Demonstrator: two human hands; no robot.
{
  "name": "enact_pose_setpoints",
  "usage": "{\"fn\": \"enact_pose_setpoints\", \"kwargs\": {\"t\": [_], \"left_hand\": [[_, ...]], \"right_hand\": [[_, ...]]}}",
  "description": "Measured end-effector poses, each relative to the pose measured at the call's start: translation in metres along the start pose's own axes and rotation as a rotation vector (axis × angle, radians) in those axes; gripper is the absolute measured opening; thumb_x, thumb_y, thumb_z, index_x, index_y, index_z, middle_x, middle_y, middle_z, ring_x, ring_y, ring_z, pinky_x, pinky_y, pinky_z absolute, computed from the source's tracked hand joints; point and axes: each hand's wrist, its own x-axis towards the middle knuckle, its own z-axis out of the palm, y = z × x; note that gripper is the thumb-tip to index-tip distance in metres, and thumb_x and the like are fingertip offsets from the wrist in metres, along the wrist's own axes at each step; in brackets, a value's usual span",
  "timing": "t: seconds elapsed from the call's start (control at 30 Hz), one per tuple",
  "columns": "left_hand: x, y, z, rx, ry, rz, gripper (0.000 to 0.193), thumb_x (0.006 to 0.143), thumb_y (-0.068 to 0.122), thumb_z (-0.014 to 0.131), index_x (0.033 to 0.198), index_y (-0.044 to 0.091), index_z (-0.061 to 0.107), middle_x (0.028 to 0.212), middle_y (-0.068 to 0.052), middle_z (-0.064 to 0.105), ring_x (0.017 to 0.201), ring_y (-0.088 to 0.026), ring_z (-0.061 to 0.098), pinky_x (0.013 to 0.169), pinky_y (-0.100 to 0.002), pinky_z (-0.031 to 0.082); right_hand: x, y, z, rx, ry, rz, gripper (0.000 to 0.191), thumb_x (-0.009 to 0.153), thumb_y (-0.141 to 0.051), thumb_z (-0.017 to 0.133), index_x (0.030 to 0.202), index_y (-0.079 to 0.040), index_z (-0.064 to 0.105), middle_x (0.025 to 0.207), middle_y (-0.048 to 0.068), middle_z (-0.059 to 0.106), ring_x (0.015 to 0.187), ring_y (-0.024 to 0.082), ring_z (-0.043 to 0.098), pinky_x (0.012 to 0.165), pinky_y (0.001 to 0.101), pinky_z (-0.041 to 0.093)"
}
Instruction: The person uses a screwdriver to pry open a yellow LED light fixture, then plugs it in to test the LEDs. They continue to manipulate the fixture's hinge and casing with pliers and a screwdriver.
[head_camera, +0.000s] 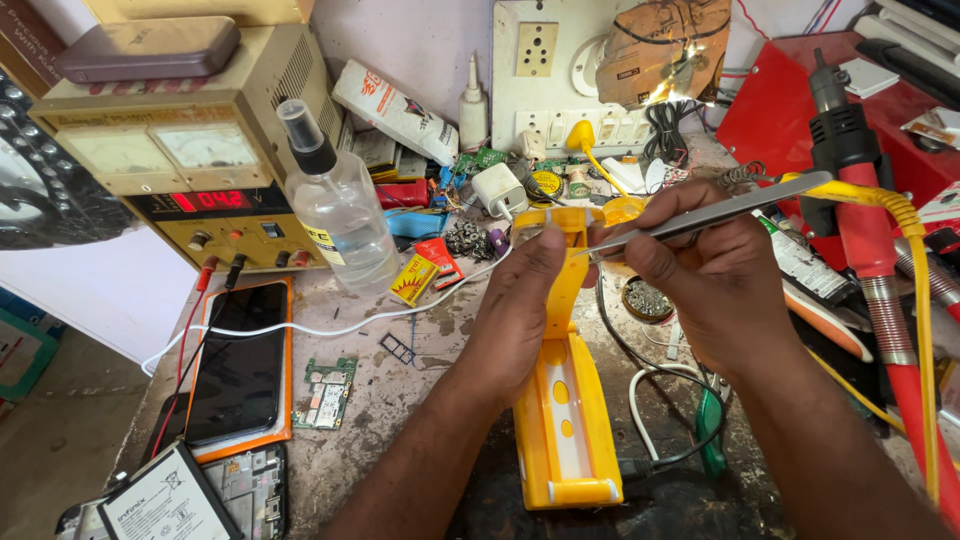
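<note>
Now | L hand (520, 300) clasps yellow lamp (565, 400) | R hand (700, 270) pinches tweezers (720, 212), tips at lamp head

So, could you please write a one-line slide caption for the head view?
Left hand steadies a yellow plastic lamp housing while right hand works slim metal tweezers at its top.

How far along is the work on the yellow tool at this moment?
Done: a bare green circuit board and an opened phone lie out. In hand: the left hand steadies the yellow tool while the right hand points metal tweezers at its top end. What remains cannot be judged from this view.
</note>
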Motion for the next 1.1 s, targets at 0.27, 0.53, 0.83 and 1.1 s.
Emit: {"fn": "enact_pose_setpoints", "kwargs": {"t": [0.27,0.53,0.83,1.1], "left_hand": [[0.001,-0.006,-0.004,-0.185,-0.033,-0.01,0.039,0.108,0.03,0.05,0.127,-0.002,0.062,0.113,-0.008,0.068,0.104,-0.015,0.062,0.097,-0.032,0.048],[-0.001,-0.005,-0.001,-0.261,-0.08,0.002,0.034,0.105,0.019,0.047,0.128,-0.002,0.061,0.119,-0.011,0.067,0.109,-0.017,0.064,0.101,-0.034,0.048],[-0.002,-0.004,-0.002,-0.102,-0.109,0.064,0.039,0.106,0.02,0.044,0.133,-0.003,0.061,0.115,-0.016,0.07,0.111,-0.02,0.065,0.105,-0.033,0.047],[-0.007,0.002,0.003,-0.192,-0.134,0.001,0.04,0.104,0.019,0.044,0.135,-0.001,0.058,0.124,-0.014,0.067,0.117,-0.021,0.063,0.107,-0.037,0.047]], "right_hand": [[-0.002,0.0,-0.006,-0.036,-0.114,-0.037,0.019,0.098,0.001,0.068,0.113,-0.003,0.057,0.113,0.015,0.073,0.115,0.023,0.072,0.104,0.0373,0.058],[-0.016,-0.011,0.019,-0.2,0.103,-0.193,0.014,0.106,0.004,0.062,0.119,0.003,0.06,0.116,0.011,0.067,0.106,0.019,0.071,0.098,0.0344,0.061],[-0.034,-0.018,0.043,-0.295,0.229,-0.142,0.018,0.1,0.002,0.065,0.116,0.003,0.058,0.111,0.011,0.071,0.102,0.017,0.075,0.093,0.0295,0.064],[-0.051,-0.018,0.071,-0.884,0.382,-0.417,0.017,0.095,-0.001,0.08,0.108,0.002,0.068,0.105,0.011,0.074,0.096,0.014,0.073,0.085,0.0256,0.06]]}}
